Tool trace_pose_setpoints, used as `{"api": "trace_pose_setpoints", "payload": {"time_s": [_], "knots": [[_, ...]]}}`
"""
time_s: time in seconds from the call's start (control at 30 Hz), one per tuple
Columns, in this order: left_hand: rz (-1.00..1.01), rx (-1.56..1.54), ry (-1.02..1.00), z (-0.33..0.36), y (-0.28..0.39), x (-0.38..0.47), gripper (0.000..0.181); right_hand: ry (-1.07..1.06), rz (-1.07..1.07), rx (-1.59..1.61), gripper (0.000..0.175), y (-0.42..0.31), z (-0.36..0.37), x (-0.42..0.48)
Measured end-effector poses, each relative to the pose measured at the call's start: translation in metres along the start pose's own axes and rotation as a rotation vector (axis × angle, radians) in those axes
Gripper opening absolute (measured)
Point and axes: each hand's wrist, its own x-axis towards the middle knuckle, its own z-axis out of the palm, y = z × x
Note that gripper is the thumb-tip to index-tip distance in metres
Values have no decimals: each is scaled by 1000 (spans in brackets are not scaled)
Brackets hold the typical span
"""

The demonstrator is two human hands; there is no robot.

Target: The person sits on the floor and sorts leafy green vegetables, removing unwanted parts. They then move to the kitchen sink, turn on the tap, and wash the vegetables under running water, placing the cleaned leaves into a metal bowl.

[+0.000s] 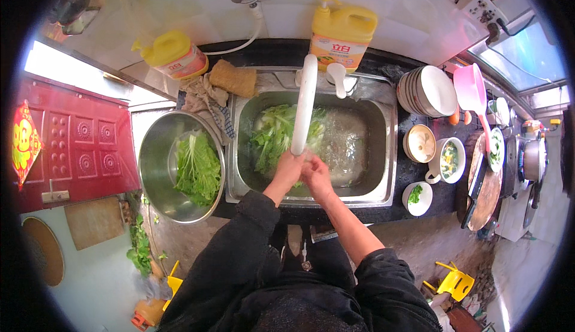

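Note:
My left hand [286, 169] and my right hand [317, 174] meet under the end of a curved white faucet [305, 103], above the front part of a steel sink [391, 152]. A bit of green leaf shows just below the fingers, but whether either hand grips it cannot be told. Leafy greens [276, 136] lie in the left half of the sink, with bubbly water [348, 147] to their right. Left of the sink, a large steel bowl [155, 165] holds more leafy greens [196, 168].
Yellow detergent jugs [343, 26] stand behind the sink. A sponge [232, 79] and cloth [202, 96] lie at its back left corner. To the right are stacked bowls [435, 91], a mug [451, 161], a small bowl [417, 199], and a knife [475, 192] on a round cutting board [487, 197].

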Motion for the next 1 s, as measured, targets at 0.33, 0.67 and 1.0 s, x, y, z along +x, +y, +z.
{"api": "trace_pose_setpoints", "payload": {"time_s": [0.33,0.67,1.0], "knots": [[239,826,1,-20,2,5,33,191,184,-273,34,34,-66,63],[161,618,127,-41,-1,1,26,365,33,-605,19,105,-60,113],[160,328,-72,-35,-16,6,41,186,-11,-5,13,-37,-39,27]]}}
